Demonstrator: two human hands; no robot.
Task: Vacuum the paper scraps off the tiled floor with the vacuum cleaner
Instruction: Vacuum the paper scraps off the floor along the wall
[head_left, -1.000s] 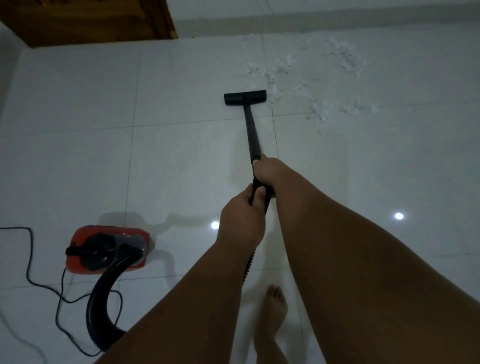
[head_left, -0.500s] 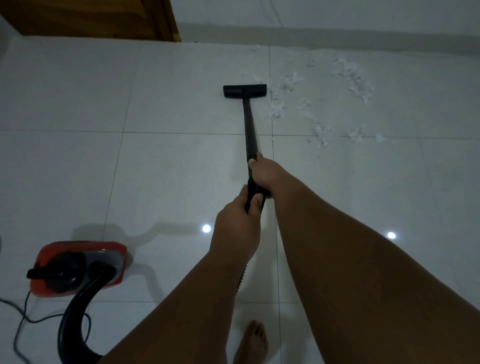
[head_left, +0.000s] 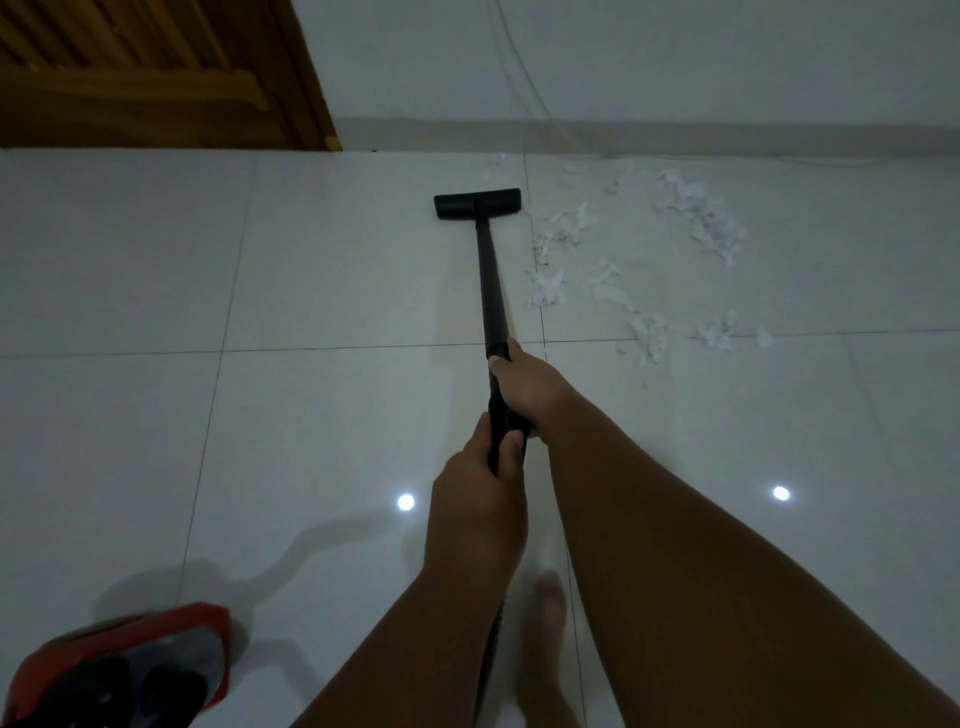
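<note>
Gripping the long black tube (head_left: 491, 280) of the vacuum cleaner, both hands sit one behind the other. The right hand (head_left: 524, 384) is further up the tube. Its fingers are curled tight round it and pressed close together, with the thumb lying along the top. The left hand (head_left: 478, 499) is just behind it, with its thumb and fingers wrapped round the bumpy black part of the tube.

The tube is thin, straight and dark. At its far end is a wide, flat black head (head_left: 477, 203), so the two make a T shape. The head lies flat on the shiny white tiled floor (head_left: 311, 415), just left of a line between tiles.

The paper scraps (head_left: 696, 218) are small, white, torn bits. They lie to the right of the head and the tube, spread in a loose curve. The closest bits are near the head's right end, but not under it.

The red body (head_left: 130, 670) of the vacuum has a dark top. It sits in the bottom left corner, looks blurry, and is well apart from the head.

A bare foot (head_left: 548, 597) shows between the arms. A brown wooden door (head_left: 145, 78) is at the top left. Two bright light spots (head_left: 405, 502) shine on the floor.
</note>
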